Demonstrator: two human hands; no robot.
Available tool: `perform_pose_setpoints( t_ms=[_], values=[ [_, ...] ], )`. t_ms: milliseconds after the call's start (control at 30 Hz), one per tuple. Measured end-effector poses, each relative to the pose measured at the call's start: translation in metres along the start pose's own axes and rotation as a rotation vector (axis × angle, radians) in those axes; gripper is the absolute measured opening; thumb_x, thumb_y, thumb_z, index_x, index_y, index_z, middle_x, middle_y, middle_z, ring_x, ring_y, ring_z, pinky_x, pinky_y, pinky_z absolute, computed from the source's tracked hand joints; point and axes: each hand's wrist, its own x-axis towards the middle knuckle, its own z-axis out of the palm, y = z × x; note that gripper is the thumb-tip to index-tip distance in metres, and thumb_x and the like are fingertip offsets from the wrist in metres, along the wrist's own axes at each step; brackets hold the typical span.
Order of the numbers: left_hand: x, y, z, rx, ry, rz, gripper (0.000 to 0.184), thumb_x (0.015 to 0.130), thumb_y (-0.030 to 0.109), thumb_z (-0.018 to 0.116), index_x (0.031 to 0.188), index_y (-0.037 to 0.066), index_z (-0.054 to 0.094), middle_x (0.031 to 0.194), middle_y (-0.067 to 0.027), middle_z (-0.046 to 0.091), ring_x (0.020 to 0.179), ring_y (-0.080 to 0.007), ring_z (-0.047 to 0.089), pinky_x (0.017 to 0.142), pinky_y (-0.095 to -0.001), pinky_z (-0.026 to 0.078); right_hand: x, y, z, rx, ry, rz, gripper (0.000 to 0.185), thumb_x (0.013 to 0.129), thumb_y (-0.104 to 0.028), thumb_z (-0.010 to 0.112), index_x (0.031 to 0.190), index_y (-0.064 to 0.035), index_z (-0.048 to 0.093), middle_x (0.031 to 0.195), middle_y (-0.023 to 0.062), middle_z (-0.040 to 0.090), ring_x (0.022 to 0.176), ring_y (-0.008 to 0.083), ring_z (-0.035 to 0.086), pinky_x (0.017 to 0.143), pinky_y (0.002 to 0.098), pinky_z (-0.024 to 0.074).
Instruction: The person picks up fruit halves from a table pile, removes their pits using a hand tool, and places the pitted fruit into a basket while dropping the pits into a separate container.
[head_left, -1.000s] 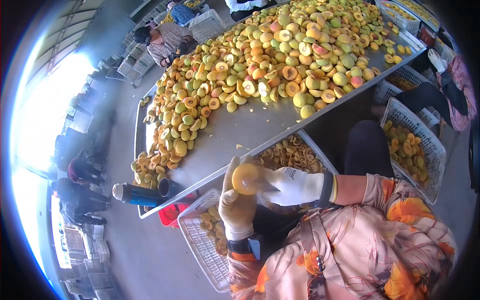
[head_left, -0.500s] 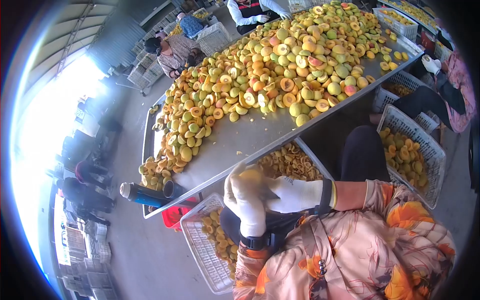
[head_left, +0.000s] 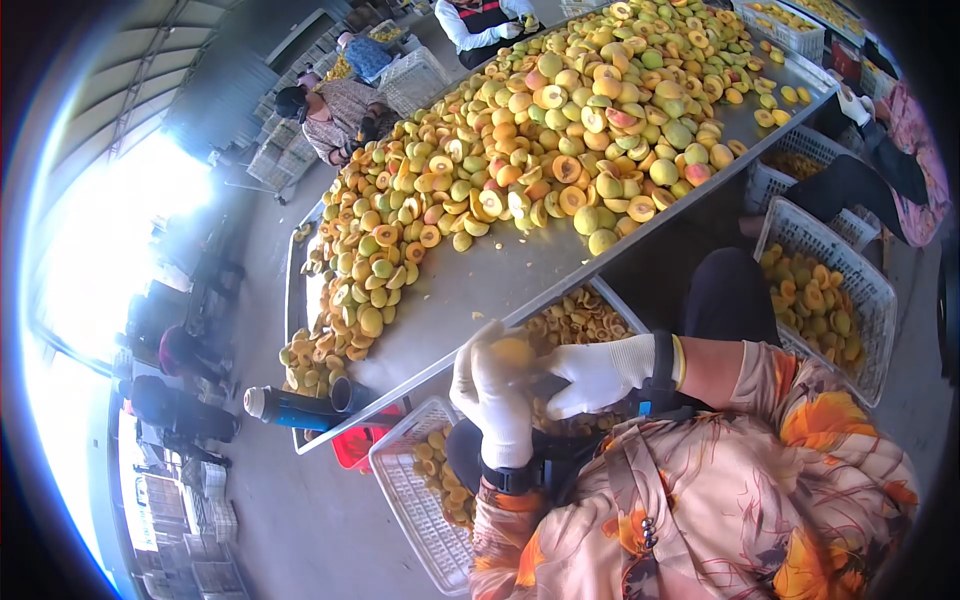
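My left hand (head_left: pixel 497 395), in a white glove, is wrapped round a yellow fruit (head_left: pixel 513 352) above the lap. Just right of it is my right hand (head_left: pixel 600 375), also gloved, its fingers bent toward the fruit; whether it holds a small tool is too blurred to tell. Below both hands a crate of thin fruit pieces (head_left: pixel 580 318) is partly covered. A large heap of halved and whole fruit (head_left: pixel 520 150) lies on the metal table (head_left: pixel 470 285) in front.
White crates of fruit stand at the left (head_left: pixel 405 500) and right (head_left: pixel 830 290). A blue bottle (head_left: pixel 290 408) is at the table's near left corner, above a red container (head_left: pixel 352 447). Co-workers sit around the table, one at the far right (head_left: pixel 900 180).
The fruit was visible between both hands; now my left hand covers more of it. My right hand has drawn slightly back to the right. The view has shifted a little.
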Motion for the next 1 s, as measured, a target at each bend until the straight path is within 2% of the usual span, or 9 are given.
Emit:
perform_pose_setpoints(
  t_ms=[133,233,300,467,533,667,733,867,1000],
  values=[
    [0.004,0.000,0.001,-0.045,0.001,-0.046,0.044,0.100,0.038,0.065,0.113,-0.004,0.069,0.085,-0.0167,0.074,0.062,-0.0144,0.066,0.051,-0.0221,0.047,0.004,0.010,-0.002,0.129,-0.045,0.095,0.051,0.087,-0.011,0.067,0.135,0.0019,0.057,0.118,0.0181,0.070,0.111,0.0262,0.065,0.101,0.0382,0.0481],
    [0.003,-0.002,-0.004,0.061,-0.059,0.047,0.042,0.101,0.036,0.064,0.112,-0.004,0.069,0.086,-0.0170,0.074,0.063,-0.0154,0.067,0.053,-0.0224,0.049,0.014,0.032,-0.001,-0.107,0.079,-0.256,0.041,0.086,-0.011,0.064,0.125,-0.0004,0.058,0.093,0.0103,0.066,0.083,0.0183,0.063,0.075,0.0329,0.0510],
    [0.006,-0.008,-0.009,0.145,-0.100,0.133,0.042,0.101,0.036,0.063,0.112,-0.004,0.068,0.089,-0.0174,0.074,0.064,-0.0171,0.068,0.055,-0.0240,0.051,0.016,0.040,-0.002,-0.183,0.070,-0.282,0.036,0.086,-0.011,0.063,0.120,-0.0015,0.059,0.082,0.0067,0.064,0.070,0.0147,0.063,0.063,0.0303,0.0526],
    [0.001,0.001,0.003,-0.146,0.051,-0.200,0.046,0.104,0.040,0.058,0.113,-0.005,0.066,0.093,-0.0175,0.074,0.070,-0.0201,0.069,0.060,-0.0274,0.053,-0.001,-0.022,-0.019,0.176,-0.129,0.188,0.026,0.085,-0.011,0.063,0.110,-0.0012,0.061,0.086,0.0075,0.066,0.077,0.0163,0.064,0.069,0.0317,0.0533],
    [0.001,-0.005,0.000,-0.170,0.059,-0.229,0.049,0.105,0.042,0.056,0.113,-0.005,0.065,0.094,-0.0173,0.074,0.072,-0.0206,0.069,0.060,-0.0282,0.053,0.000,-0.013,-0.015,0.145,-0.058,0.057,0.025,0.085,-0.011,0.063,0.108,-0.0016,0.062,0.085,0.0073,0.066,0.076,0.0168,0.064,0.069,0.0317,0.0534],
    [0.004,-0.006,-0.011,0.224,-0.071,0.146,0.053,0.105,0.046,0.054,0.113,-0.004,0.066,0.094,-0.0166,0.074,0.075,-0.0193,0.069,0.065,-0.0266,0.053,0.014,0.019,-0.012,-0.163,-0.083,-0.104,0.036,0.084,-0.009,0.062,0.120,-0.0037,0.059,0.085,0.0061,0.066,0.075,0.0164,0.064,0.067,0.0298,0.0534],
    [0.004,-0.004,-0.009,0.175,-0.068,0.091,0.052,0.105,0.045,0.052,0.113,-0.005,0.066,0.093,-0.0170,0.073,0.077,-0.0206,0.069,0.067,-0.0290,0.055,0.016,0.023,-0.004,-0.016,-0.068,-0.116,0.037,0.084,-0.008,0.063,0.120,-0.0029,0.058,0.082,0.0055,0.065,0.075,0.0163,0.064,0.068,0.0295,0.0530],
    [0.005,0.001,0.001,0.016,-0.101,-0.053,0.053,0.106,0.046,0.049,0.113,-0.004,0.064,0.092,-0.0201,0.073,0.079,-0.0270,0.070,0.074,-0.0383,0.058,0.011,0.012,0.008,0.342,-0.026,-0.154,0.017,0.084,-0.008,0.063,0.100,-0.0010,0.060,0.069,0.0038,0.056,0.054,0.0140,0.053,0.050,0.0280,0.0443],
    [0.008,-0.004,-0.009,-0.019,-0.292,-0.006,0.056,0.105,0.050,0.049,0.113,-0.003,0.063,0.093,-0.0209,0.072,0.079,-0.0277,0.070,0.076,-0.0388,0.058,0.001,0.003,-0.003,0.753,-0.339,0.188,0.010,0.083,-0.007,0.063,0.090,-0.0025,0.057,0.058,0.0012,0.045,0.038,0.0095,0.037,0.034,0.0253,0.0277]
  ],
)
